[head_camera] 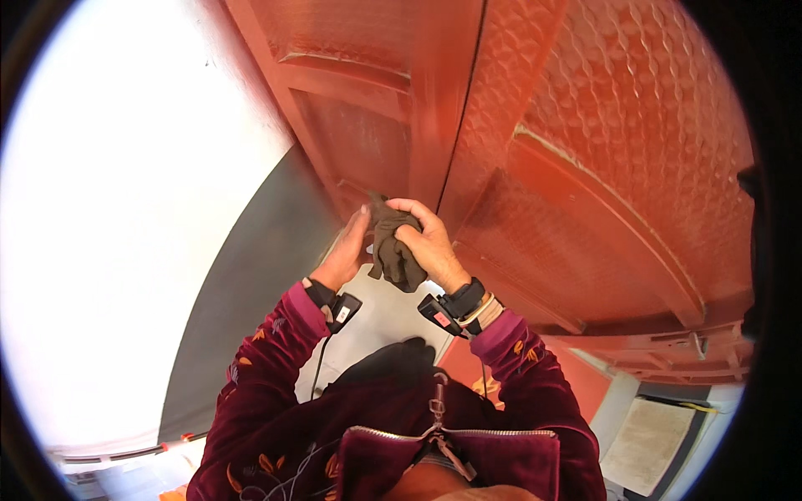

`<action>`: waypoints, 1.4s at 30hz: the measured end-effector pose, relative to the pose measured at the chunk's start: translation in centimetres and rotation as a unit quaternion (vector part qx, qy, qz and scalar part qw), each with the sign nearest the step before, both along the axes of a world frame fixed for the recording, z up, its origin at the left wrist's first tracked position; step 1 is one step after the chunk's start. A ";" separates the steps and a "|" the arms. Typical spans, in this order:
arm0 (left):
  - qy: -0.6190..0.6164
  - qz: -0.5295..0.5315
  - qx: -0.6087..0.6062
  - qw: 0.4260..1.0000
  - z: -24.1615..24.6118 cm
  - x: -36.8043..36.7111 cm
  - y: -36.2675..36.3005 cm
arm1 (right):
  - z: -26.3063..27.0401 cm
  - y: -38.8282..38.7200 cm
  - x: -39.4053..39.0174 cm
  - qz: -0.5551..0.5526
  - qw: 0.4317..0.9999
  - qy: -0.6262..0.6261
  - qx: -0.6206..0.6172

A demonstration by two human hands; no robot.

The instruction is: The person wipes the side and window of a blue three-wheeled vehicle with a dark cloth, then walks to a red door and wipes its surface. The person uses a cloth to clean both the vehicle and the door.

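Observation:
A crumpled dark brown cloth [395,247] hangs in front of me, near the lower part of a red panelled door [369,134]. My right hand [432,244] grips it from the right, thumb pressed over the front and fingers curled around the top. My left hand [348,250] is just to the left of the cloth, palm turned towards it and fingers extended upward. Its fingertips lie close to the cloth's upper left edge; whether they touch cannot be told. Each wrist carries a strapped black device with a cable.
A second red door leaf [601,188] with a raised wavy pattern stands to the right, past a dark vertical gap. A white wall [125,188] with a grey lower band [250,300] rises on the left. Pale floor [366,313] shows below my hands. A light flat panel [651,438] is at lower right.

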State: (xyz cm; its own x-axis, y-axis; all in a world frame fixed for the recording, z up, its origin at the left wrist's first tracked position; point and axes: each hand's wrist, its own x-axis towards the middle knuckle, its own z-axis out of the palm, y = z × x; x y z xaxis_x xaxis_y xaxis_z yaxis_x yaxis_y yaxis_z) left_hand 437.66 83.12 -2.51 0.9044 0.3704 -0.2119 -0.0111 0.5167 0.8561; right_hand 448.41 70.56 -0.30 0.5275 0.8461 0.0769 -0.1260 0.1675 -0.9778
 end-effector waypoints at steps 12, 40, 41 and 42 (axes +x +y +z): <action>-0.052 0.058 0.064 0.995 3.8 3.5 1.5 | 0.5 -0.9 -0.1 -0.088 0.963 -0.243 0.076; 0.299 -0.001 0.007 0.954 -15.2 -12.2 3.3 | -18.9 8.6 10.2 -0.098 0.696 -0.695 -0.148; 0.283 -0.005 0.004 0.959 -15.7 -12.7 3.4 | -21.0 7.6 10.1 -0.052 0.716 -0.669 -0.192; 0.305 0.002 -0.003 0.952 -16.5 -13.4 3.4 | -23.3 7.0 9.5 -0.040 0.718 -0.655 -0.232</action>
State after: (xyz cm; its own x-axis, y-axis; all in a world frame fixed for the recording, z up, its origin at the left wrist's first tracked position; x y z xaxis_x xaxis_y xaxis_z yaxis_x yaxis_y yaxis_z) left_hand 424.31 86.49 -18.97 0.6115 0.3699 -0.6994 0.4852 0.5229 0.7008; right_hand 457.96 77.51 -23.56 0.3079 0.9121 0.2709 0.9447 -0.2591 -0.2011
